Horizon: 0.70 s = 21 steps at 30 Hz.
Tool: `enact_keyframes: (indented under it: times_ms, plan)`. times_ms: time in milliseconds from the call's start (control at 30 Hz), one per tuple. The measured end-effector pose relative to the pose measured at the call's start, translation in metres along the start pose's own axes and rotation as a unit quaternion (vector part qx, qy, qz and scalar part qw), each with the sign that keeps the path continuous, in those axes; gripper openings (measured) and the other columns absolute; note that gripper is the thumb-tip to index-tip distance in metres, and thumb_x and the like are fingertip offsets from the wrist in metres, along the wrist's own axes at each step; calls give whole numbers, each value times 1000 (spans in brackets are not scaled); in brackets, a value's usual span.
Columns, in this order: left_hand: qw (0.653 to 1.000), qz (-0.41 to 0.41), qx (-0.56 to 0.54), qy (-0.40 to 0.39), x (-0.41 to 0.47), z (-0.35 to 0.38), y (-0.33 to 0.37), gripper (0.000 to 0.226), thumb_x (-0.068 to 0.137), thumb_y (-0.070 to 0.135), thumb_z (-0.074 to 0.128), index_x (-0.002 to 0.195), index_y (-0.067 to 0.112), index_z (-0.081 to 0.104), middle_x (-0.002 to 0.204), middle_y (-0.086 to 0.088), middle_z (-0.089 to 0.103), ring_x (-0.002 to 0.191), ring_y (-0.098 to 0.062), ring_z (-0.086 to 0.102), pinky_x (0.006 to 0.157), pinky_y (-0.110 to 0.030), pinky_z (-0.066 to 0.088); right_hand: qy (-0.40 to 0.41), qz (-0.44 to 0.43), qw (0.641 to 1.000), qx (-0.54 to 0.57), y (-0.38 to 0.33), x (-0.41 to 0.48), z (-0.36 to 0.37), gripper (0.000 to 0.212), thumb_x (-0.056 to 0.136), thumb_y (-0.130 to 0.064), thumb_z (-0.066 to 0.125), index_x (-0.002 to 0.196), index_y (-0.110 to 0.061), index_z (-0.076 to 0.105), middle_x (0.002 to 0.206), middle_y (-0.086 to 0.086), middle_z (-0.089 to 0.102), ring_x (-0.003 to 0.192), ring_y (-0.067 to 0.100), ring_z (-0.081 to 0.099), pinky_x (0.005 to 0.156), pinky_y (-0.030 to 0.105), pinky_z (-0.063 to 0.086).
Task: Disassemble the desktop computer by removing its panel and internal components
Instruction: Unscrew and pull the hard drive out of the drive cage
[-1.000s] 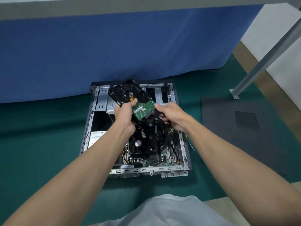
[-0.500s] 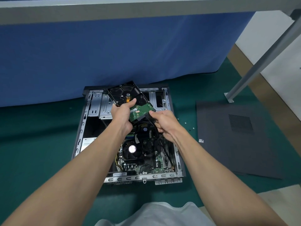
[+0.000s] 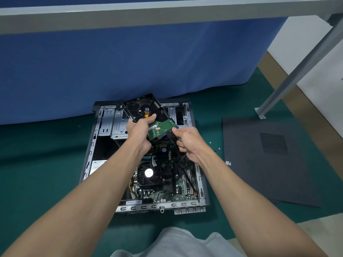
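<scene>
Seen from the head: grips the hard drive (image 3: 143, 106) with the left hand (image 3: 139, 130), fingers curled round its near edge, tilted above the far end of the open computer case (image 3: 96, 145). Pinches a black cable (image 3: 171, 135) at the drive's connector end with the right hand (image 3: 187, 140). Set on green floor (image 3: 46, 164) at the foot of a blue curtain (image 3: 111, 71), with the side panel (image 3: 259, 173) flat to the right, near a slanted grey metal leg (image 3: 297, 75).
</scene>
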State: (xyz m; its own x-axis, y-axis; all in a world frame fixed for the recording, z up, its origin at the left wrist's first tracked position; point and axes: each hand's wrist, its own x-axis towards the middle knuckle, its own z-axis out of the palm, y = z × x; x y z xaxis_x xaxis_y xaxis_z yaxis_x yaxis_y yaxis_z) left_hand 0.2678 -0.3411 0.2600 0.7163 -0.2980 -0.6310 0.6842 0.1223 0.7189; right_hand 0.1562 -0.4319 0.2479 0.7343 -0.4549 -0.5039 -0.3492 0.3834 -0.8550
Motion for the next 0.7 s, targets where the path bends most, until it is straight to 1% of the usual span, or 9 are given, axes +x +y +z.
enact_keyframes:
  times_ms: [100,167,233,300,400,467,567,633,700]
  plan:
    - [1000,14,0,10,-1,0,5,64,74,2,78,127,12,44,113,-14,65,99,-35,67,78,-58,56,-10,4,1000,6,3,4,-1,26,100,-17,45,100,2,63,45,-9,49,37,5,28,33,18,22]
    - [999,19,-14,29,0,-1,9,66,74,4,78,128,13,42,119,-11,62,106,-34,64,85,-57,54,17,13,999,-29,10,4,3,27,101,-21,45,105,-1,62,54,-7,52,44,6,40,40,19,32]
    - [999,22,-27,33,2,-6,13,56,75,3,78,118,15,45,115,-10,64,101,-33,66,79,-57,56,43,24,990,-132,15,4,4,25,99,-23,46,101,-5,63,74,5,57,64,16,51,62,28,45]
    - [999,25,-24,23,4,-12,17,43,75,3,78,103,17,48,107,-11,68,93,-34,70,73,-58,57,37,10,969,-244,19,5,3,24,97,-14,44,97,-5,66,98,16,65,84,26,57,86,38,48]
    - [999,33,-19,16,3,-18,19,44,75,3,78,105,16,49,109,-12,69,96,-34,69,77,-58,56,37,-44,915,-399,15,5,5,37,92,-2,40,115,-12,67,122,6,64,107,20,56,100,35,42]
    - [999,39,-15,14,1,-18,18,44,74,4,79,106,16,50,109,-11,69,98,-33,68,79,-58,55,69,-90,921,-373,8,7,8,34,94,-6,42,114,-12,68,113,2,67,96,13,61,92,31,49]
    - [999,49,-16,0,-3,-15,17,38,74,4,78,102,15,54,104,-13,72,92,-33,71,75,-57,57,10,-59,983,-174,0,7,18,28,97,-33,46,92,-14,66,78,-1,68,65,12,61,70,38,54]
    - [999,47,-23,-8,-5,-11,15,41,74,3,78,107,12,55,102,-14,72,87,-33,72,72,-56,58,-20,-45,991,-125,-2,8,22,34,96,-43,49,85,-12,60,65,0,62,54,11,55,54,29,49]
    - [999,41,-24,-15,-7,-6,16,42,74,3,78,108,11,55,102,-15,72,87,-34,72,74,-58,57,-27,-47,995,-83,-1,9,23,33,97,-39,50,80,-11,54,53,-6,47,43,9,38,42,22,34]
